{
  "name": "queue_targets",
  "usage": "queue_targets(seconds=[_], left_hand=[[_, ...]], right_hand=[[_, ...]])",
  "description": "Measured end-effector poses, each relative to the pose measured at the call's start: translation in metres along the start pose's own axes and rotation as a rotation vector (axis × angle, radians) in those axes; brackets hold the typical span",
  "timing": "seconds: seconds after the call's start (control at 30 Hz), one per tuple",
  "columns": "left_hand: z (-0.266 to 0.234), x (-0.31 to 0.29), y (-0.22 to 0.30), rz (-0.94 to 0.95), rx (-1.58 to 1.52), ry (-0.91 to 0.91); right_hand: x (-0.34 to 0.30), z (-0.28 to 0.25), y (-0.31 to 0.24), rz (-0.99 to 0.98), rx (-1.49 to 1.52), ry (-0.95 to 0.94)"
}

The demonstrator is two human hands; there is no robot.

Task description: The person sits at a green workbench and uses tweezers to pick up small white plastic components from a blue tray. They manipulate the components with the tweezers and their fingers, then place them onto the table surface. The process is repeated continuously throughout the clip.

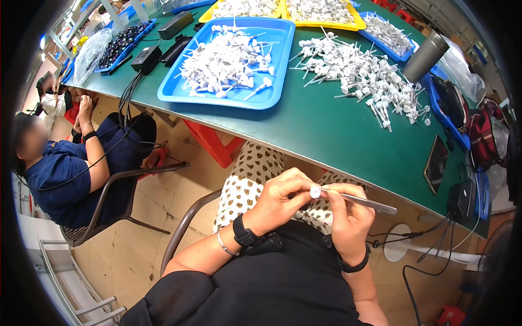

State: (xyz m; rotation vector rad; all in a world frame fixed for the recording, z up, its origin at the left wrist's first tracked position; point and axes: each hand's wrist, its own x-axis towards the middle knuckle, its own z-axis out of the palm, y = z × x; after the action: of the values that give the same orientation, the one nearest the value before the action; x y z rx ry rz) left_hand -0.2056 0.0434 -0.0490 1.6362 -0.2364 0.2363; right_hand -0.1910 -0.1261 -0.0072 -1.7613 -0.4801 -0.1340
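Over my lap, my left hand point(280, 202) pinches a small white plastic piece point(315, 192) with a round head between thumb and fingertips. My right hand point(350, 217) is closed on a slim, flat metal tool point(378, 206), its blunt end sticking out to the right. The tool's working end meets the white piece between my hands, and its tip is too small to make out. Ahead on the table, a blue tray point(284, 81) holds many similar white pieces with thin stems. A loose heap of white stemmed pieces point(356, 68) lies on the tabletop to its right.
The green table point(326, 130) has its edge just beyond my hands. Yellow trays point(353, 20) of white pieces stand behind. A metal flask point(427, 56), a phone point(435, 164) and a black adapter point(461, 200) are at right. A co-worker point(60, 168) sits at left.
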Motion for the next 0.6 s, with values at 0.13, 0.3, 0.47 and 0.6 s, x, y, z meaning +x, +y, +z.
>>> queue_targets(seconds=[0.13,0.3,0.47,0.6], left_hand=[[0.001,0.0004,0.0009,-0.032,-0.081,0.008],[0.0019,-0.001,0.0006,-0.029,-0.106,-0.02],[0.0008,-0.0017,0.0008,-0.033,-0.111,-0.034],[0.0021,-0.0026,0.0009,-0.083,-0.194,-0.023]], right_hand=[[-0.0066,0.0032,0.0014,-0.014,0.071,0.102],[-0.0046,0.0041,0.005,-0.111,0.025,0.046],[-0.0051,0.0041,0.0074,-0.081,0.025,0.028],[-0.0059,0.0045,0.0058,-0.012,0.102,0.052]])
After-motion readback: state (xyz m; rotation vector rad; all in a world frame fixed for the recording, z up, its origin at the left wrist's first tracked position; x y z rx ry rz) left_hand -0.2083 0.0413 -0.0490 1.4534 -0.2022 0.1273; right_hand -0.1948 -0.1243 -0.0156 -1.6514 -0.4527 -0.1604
